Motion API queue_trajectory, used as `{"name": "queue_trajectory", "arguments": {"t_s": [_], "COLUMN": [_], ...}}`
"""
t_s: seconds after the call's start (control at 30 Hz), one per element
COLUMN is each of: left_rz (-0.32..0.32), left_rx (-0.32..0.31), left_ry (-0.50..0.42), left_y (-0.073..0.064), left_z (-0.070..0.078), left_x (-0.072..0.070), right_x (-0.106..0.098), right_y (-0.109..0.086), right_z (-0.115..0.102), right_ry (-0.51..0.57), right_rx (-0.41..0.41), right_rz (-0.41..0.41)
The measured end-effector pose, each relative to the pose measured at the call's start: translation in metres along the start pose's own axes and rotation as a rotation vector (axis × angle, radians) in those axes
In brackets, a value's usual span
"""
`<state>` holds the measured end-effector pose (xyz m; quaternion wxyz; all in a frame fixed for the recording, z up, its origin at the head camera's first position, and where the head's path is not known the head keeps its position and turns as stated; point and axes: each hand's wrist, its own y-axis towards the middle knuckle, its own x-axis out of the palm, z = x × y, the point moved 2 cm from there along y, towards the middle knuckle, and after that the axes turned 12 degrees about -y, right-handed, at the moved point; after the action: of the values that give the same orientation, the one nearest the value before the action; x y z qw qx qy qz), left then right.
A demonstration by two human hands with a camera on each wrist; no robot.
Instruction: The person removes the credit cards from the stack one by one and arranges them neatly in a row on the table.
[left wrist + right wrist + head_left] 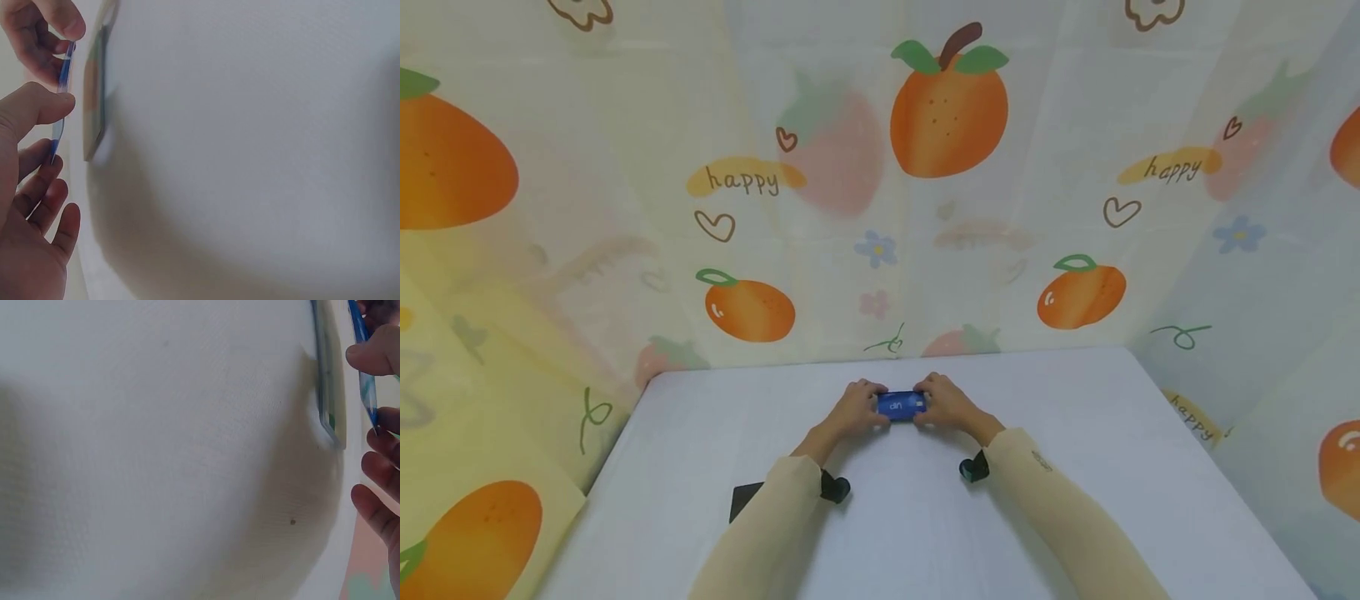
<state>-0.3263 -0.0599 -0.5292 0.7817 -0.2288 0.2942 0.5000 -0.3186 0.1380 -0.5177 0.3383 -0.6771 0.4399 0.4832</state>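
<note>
Both hands hold a small blue card [901, 406] with white letters that look like an upside-down "VIP". My left hand [856, 408] pinches its left end between thumb and fingers. At the right end my right hand [946, 403] pinches it the same way. Seen edge-on in the left wrist view, the card [65, 74] is raised off the table, slightly bent. Under it a thin flat rectangular piece [94, 103] with pale orange and green colouring lies on the table; in the head view it is hidden. The right wrist view shows the flat piece [329, 375] beside the card's edge too.
A white-covered table [1037, 400] spreads around the hands. Near the left forearm lies a flat black object [743, 500], partly covered by the sleeve. Dark wrist devices [837, 487] sit at both cuffs. A fruit-printed curtain [842, 250] hangs behind the table and along its sides.
</note>
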Motion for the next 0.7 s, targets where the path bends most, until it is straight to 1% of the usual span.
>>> {"name": "queue_trajectory", "arguments": {"t_s": [0.17,0.33,0.53,0.7], "left_rz": [0.005,0.002,0.008,0.024], "left_rx": [0.015,0.035,0.032,0.022], "left_ry": [-0.028,-0.016,-0.048,-0.061], "left_y": [-0.009,-0.015,-0.026,-0.035], "left_z": [0.002,0.001,0.000,0.002], "left_x": [-0.006,-0.007,-0.009,-0.011], "right_x": [-0.002,-0.001,0.001,0.001], "right_y": [-0.005,-0.010,-0.015,-0.019], "right_z": [-0.003,-0.006,-0.010,-0.014], "right_ry": [0.014,0.038,0.062,0.057], "right_rx": [-0.043,-0.061,-0.074,-0.093], "right_rz": [0.034,0.041,0.035,0.043]}}
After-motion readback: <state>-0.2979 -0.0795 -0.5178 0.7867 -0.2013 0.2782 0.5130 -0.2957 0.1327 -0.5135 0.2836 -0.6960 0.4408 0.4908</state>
